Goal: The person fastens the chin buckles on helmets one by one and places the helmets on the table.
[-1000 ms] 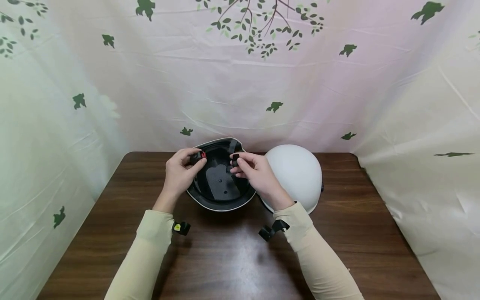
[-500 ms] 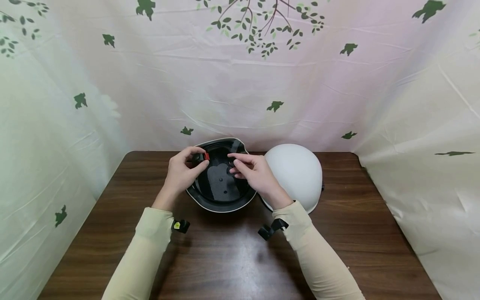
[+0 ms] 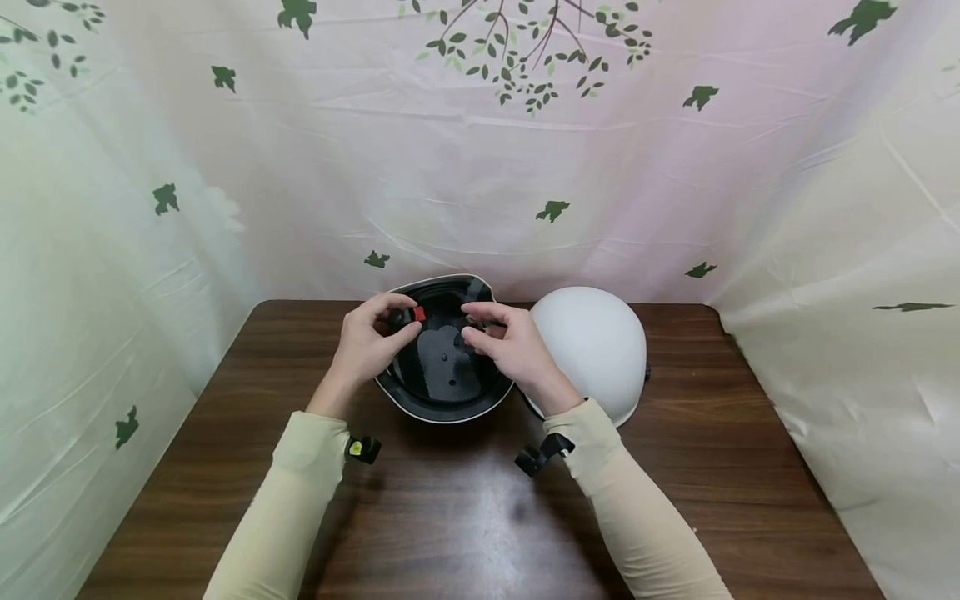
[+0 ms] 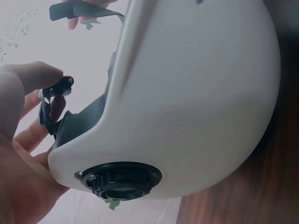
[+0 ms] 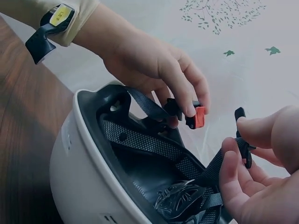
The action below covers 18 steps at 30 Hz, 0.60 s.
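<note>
A white helmet [image 4: 201, 98] lies upside down, its black padded inside [image 3: 444, 371] facing up. Over its left side my left hand [image 3: 362, 340] pinches a strap buckle half with a red end [image 5: 198, 117] between thumb and fingers. Opposite it, my right hand [image 3: 517, 343] holds the other black buckle half [image 5: 244, 151], with its dark strap [image 5: 212, 165] running down into the helmet. A gap separates the two halves in the right wrist view. From the head, the right-hand piece is mostly hidden by the fingers.
A second white helmet [image 3: 590, 358] sits dome up on the brown table [image 3: 450, 517], right beside the first and next to my right wrist. A patterned curtain [image 3: 465, 183] hangs behind the table and along both sides. Each wrist wears a small black camera [image 3: 365, 450].
My left hand has shifted slightly right and turned the buckle half, so more red shows. The black piece in my right hand has tipped and shows less; that thumb sits lower from the forefinger.
</note>
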Each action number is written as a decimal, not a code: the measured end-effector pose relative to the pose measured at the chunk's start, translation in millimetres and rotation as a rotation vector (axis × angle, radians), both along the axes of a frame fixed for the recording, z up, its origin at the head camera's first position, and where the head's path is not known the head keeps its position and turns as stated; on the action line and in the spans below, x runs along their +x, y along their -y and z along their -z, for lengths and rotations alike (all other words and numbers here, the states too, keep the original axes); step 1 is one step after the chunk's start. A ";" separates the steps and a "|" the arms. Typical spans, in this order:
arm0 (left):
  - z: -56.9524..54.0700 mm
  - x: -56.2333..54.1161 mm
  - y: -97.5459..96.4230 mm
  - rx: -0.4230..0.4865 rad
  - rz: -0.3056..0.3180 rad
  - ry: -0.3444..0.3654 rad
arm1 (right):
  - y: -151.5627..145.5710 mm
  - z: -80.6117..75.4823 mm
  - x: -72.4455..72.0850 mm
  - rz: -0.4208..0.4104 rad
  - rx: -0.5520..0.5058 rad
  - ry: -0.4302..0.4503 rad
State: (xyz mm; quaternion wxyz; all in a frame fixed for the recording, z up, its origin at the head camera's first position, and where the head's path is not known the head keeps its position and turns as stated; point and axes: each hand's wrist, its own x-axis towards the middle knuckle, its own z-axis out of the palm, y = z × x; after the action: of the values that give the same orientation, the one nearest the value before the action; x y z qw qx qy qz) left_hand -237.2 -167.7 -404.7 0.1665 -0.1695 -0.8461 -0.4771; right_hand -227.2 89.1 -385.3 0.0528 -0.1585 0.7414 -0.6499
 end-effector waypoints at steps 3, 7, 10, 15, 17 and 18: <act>0.7 0.8 -1.0 0.003 0.005 0.016 | -0.8 1.3 -0.5 0.026 0.033 -0.026; -0.6 4.8 -2.4 -0.006 0.004 0.028 | -0.1 4.0 -1.6 0.036 0.063 -0.085; -2.1 7.7 -3.6 -0.029 0.018 0.048 | 0.2 5.0 -0.8 0.030 0.078 -0.111; -1.8 11.7 -5.0 -0.064 0.031 0.081 | 0.8 6.4 0.4 0.019 0.091 -0.126; -0.7 13.0 -5.1 -0.063 0.023 0.082 | 1.2 7.1 0.5 0.018 0.110 -0.150; -0.1 13.5 -5.2 -0.060 0.017 0.082 | 1.6 7.2 0.6 0.019 0.120 -0.166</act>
State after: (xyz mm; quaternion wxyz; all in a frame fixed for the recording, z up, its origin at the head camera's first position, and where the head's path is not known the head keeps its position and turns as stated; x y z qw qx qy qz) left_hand -223.7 -162.5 -404.5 0.1222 -0.1620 -0.8648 -0.4593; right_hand -226.5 87.5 -392.5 -0.0054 -0.2014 0.7823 -0.5894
